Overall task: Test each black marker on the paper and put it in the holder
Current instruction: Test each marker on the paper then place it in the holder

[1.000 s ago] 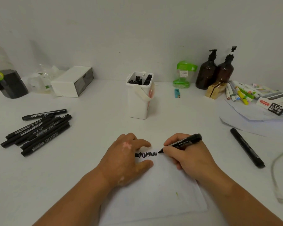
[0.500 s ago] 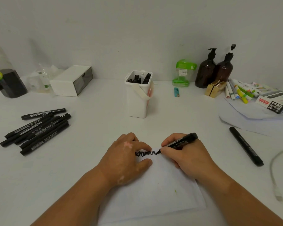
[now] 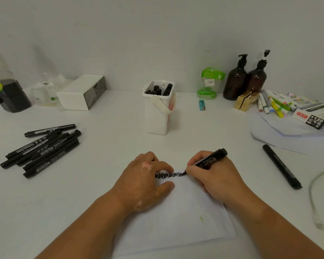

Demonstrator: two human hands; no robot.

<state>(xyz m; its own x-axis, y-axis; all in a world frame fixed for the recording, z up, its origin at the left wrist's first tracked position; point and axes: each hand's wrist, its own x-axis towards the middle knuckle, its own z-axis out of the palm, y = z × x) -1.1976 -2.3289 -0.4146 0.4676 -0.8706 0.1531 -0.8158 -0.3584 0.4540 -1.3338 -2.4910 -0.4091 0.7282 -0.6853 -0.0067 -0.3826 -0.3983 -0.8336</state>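
Rightward at frame centre, your scribble (image 3: 168, 175) has grown slightly. Your right hand (image 3: 215, 176) pinches the black marker (image 3: 209, 159) with its fingers near the tip, nib on the paper (image 3: 176, 221). Your left hand (image 3: 144, 182) presses the sheet, fingers spread. The marker is likely light, rigid and smooth, so grip it mid-barrel.

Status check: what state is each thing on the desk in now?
paper: flat, scribbled near top
marker: uncapped, tip on paper
right hand: grips marker
left hand: presses paper
holder: upright, partly filled
marker pile: lying left of paper
lone marker: lying right of paper
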